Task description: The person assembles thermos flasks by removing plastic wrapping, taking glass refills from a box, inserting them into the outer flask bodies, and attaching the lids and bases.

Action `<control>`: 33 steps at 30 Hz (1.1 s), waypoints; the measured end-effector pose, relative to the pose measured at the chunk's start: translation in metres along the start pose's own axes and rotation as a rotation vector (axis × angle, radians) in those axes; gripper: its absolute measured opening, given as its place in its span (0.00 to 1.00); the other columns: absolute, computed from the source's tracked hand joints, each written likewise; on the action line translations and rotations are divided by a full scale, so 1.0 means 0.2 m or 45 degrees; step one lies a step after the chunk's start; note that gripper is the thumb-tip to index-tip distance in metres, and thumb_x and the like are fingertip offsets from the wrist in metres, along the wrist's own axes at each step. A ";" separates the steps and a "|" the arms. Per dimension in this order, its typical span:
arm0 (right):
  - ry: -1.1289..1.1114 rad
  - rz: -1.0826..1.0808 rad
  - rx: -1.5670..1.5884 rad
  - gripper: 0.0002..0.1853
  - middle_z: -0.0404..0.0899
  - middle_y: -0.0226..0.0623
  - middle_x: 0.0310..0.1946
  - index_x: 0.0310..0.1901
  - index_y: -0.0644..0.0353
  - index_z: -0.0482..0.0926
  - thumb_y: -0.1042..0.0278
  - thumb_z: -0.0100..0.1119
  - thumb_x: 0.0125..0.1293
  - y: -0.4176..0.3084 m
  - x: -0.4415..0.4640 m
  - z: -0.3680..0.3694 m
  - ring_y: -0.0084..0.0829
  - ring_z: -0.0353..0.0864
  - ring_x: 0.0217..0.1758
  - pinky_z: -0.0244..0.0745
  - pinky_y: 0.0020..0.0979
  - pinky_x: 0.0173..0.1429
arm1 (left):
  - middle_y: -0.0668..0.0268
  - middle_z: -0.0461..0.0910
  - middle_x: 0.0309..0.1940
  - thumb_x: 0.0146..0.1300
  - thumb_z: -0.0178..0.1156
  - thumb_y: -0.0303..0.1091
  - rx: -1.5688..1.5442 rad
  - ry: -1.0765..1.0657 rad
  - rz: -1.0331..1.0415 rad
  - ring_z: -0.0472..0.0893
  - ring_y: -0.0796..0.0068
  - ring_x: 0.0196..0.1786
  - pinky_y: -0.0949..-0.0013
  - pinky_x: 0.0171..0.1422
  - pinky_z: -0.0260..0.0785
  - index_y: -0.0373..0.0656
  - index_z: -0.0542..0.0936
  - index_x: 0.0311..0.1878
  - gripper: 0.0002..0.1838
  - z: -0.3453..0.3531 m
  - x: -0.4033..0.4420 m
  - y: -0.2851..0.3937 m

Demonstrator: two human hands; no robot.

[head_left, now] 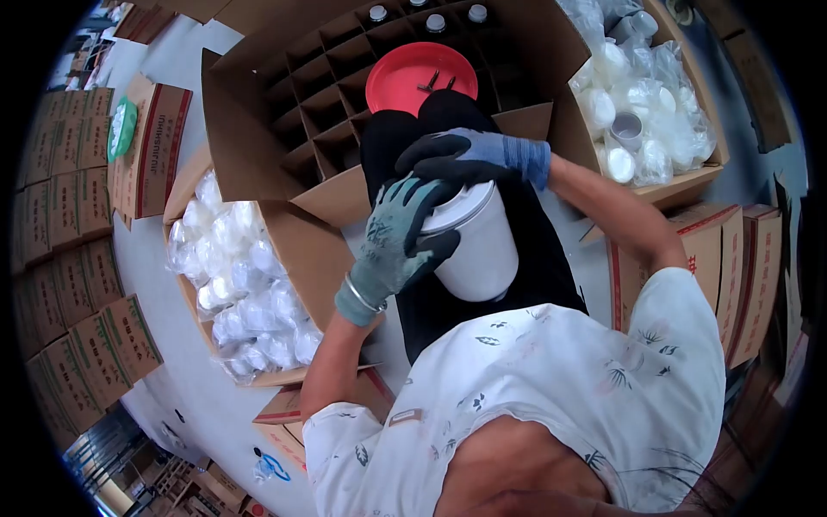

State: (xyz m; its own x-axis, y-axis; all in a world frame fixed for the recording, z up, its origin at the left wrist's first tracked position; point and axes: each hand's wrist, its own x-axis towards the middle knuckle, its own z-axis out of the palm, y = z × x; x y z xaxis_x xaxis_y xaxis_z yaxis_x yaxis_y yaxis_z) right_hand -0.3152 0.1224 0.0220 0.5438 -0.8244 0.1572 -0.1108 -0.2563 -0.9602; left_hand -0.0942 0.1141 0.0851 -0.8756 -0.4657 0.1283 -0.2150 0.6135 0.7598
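A white cylindrical container (pixel 478 250) with a white lid lies tilted on my lap, its lidded end toward my knees. My left hand (pixel 392 241), in a green and black glove, is wrapped round the lid's left side. My right hand (pixel 469 157), in a blue and black glove, curves over the far edge of the lid. Both hands touch the container, and part of the lid is hidden under them. Just beyond my knees, a red round dish (pixel 401 77) holds small dark metal pieces (pixel 439 81).
Ahead stands an open carton (pixel 250 129) with cardboard dividers and several white-capped bottles. Open boxes of bagged white items (pixel 250 284) flank me left and right (pixel 642 112). Stacked cartons (pixel 73 207) stand at far left, more cartons (pixel 689 258) at right. A green tray (pixel 125 129) rests on a box.
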 end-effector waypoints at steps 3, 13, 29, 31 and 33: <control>0.027 0.081 0.177 0.19 0.74 0.45 0.56 0.60 0.57 0.72 0.61 0.51 0.71 0.01 -0.09 -0.03 0.40 0.74 0.59 0.70 0.34 0.64 | 0.54 0.74 0.58 0.67 0.49 0.50 -0.244 0.155 0.016 0.71 0.56 0.63 0.57 0.71 0.57 0.34 0.74 0.58 0.28 0.05 -0.01 -0.08; 0.857 0.449 0.205 0.20 0.73 0.38 0.53 0.60 0.61 0.70 0.60 0.50 0.72 -0.39 -0.81 0.26 0.28 0.72 0.59 0.67 0.31 0.62 | 0.61 0.77 0.51 0.65 0.61 0.34 -0.991 0.057 -0.787 0.76 0.70 0.55 0.68 0.61 0.68 0.37 0.74 0.57 0.19 0.46 -0.14 -0.13; 0.155 -0.425 -0.562 0.32 0.70 0.50 0.58 0.53 0.56 0.80 0.38 0.52 0.56 -0.53 -0.53 0.25 0.56 0.63 0.62 0.55 0.53 0.65 | 0.60 0.79 0.50 0.68 0.52 0.32 -1.983 -0.259 -1.130 0.79 0.70 0.51 0.67 0.57 0.73 0.40 0.75 0.58 0.17 0.57 -0.30 -0.29; 0.038 -0.520 -0.618 0.33 0.71 0.48 0.59 0.53 0.55 0.80 0.38 0.56 0.53 -0.60 -0.47 0.24 0.57 0.63 0.63 0.55 0.54 0.65 | 0.60 0.75 0.57 0.70 0.51 0.32 -2.261 -0.318 -1.158 0.78 0.65 0.55 0.64 0.61 0.73 0.42 0.72 0.62 0.19 0.60 -0.29 -0.33; 0.227 -0.350 -0.506 0.31 0.71 0.46 0.59 0.54 0.55 0.79 0.41 0.58 0.54 -0.55 -0.47 0.18 0.51 0.66 0.63 0.59 0.49 0.64 | 0.59 0.78 0.53 0.66 0.53 0.28 -1.400 -0.148 -0.683 0.80 0.69 0.51 0.68 0.55 0.75 0.40 0.72 0.62 0.20 0.52 -0.26 -0.34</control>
State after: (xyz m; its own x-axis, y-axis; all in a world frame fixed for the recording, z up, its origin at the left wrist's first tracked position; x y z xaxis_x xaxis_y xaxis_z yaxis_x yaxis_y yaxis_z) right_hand -0.3234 0.2465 0.1046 0.4509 -0.7640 0.4615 -0.3099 -0.6189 -0.7217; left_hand -0.0788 0.1639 -0.0400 -0.8340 -0.3993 -0.3808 -0.1298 -0.5288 0.8388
